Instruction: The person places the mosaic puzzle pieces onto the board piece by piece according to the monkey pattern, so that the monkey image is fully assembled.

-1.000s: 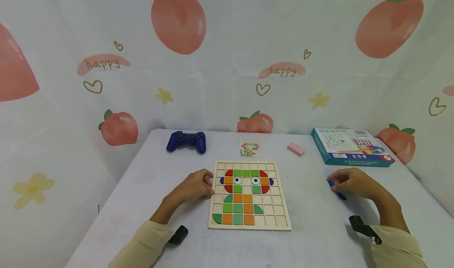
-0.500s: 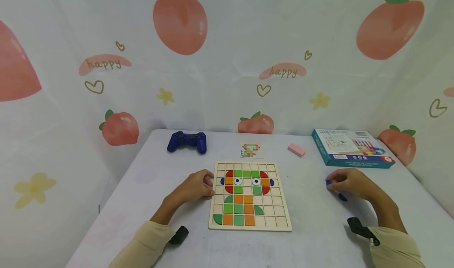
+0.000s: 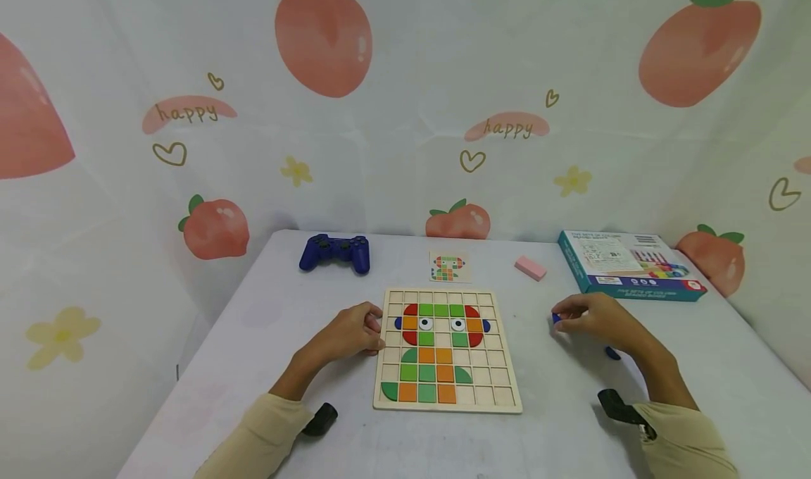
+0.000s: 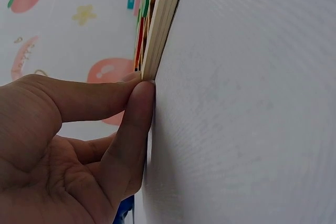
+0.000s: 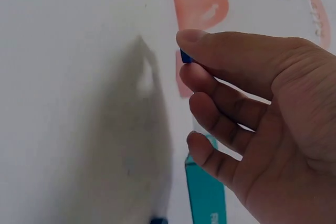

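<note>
A wooden grid board point(image 3: 500, 377) lies mid-table, with coloured tiles set in it: red, orange, green and blue pieces and two eye tiles. At its left edge, my left hand point(image 3: 350, 331) holds the rim with thumb and fingertips; the left wrist view shows these tips against the board's side point(image 4: 163, 30). To the right of the board, my right hand point(image 3: 598, 318) pinches a small blue tile point(image 5: 186, 56) between thumb and index finger, raised over the table. Most of that tile is hidden by the fingers. Another blue tile point(image 3: 612, 353) lies on the table beneath the right wrist.
Behind the board lies a pattern card point(image 3: 450, 266) with a similar figure. A pink block point(image 3: 530, 268) lies to its right, and a flat teal-sided box point(image 3: 633, 264) farther right. A blue game controller point(image 3: 334, 253) sits at the back left.
My right hand has picked up one blue tile from the table and moved left with it, leaving the other behind. The left hand has stayed at the board's edge.
</note>
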The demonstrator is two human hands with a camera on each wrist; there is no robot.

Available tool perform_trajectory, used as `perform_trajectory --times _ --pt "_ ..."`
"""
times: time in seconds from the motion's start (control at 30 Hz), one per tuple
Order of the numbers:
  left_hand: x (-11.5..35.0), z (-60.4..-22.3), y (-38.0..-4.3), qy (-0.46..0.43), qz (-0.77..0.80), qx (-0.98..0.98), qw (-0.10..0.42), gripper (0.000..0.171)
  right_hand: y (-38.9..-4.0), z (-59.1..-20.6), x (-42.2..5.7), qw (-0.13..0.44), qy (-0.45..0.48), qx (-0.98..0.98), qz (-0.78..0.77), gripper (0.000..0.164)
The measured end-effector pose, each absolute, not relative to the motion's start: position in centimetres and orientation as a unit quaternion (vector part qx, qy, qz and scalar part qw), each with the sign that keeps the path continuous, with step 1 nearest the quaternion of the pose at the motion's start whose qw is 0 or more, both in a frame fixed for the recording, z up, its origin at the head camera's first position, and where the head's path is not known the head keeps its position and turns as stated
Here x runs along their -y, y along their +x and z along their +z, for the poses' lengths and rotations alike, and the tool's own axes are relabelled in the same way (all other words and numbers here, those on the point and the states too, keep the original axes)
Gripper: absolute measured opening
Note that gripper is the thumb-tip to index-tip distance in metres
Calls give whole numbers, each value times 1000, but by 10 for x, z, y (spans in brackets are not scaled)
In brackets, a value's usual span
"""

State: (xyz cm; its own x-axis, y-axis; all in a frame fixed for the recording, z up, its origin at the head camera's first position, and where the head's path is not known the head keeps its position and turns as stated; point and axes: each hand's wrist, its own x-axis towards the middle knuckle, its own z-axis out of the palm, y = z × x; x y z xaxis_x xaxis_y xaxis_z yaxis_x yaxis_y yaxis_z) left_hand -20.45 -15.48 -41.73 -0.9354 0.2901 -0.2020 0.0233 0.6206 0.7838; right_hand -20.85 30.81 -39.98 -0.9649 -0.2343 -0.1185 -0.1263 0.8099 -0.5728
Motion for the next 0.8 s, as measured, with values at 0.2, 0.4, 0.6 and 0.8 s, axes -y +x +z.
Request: perform_trajectory --times 0.2,0.4,0.6,0.8 --pt "155 -419 -204 88 429 -885 158 54 -208 -392 -287 71 -118 -945 -295 35" --pt "155 -420 -205 90 425 -887 158 53 -204 -383 -264 68 -137 -939 -307 34" --pt "154 -419 -205 88 421 -889 158 53 -203 -380 -243 57 -171 -934 -309 31" --pt "155 -419 -205 88 422 -889 155 53 -204 -386 -224 67 -196 -926 -317 28"
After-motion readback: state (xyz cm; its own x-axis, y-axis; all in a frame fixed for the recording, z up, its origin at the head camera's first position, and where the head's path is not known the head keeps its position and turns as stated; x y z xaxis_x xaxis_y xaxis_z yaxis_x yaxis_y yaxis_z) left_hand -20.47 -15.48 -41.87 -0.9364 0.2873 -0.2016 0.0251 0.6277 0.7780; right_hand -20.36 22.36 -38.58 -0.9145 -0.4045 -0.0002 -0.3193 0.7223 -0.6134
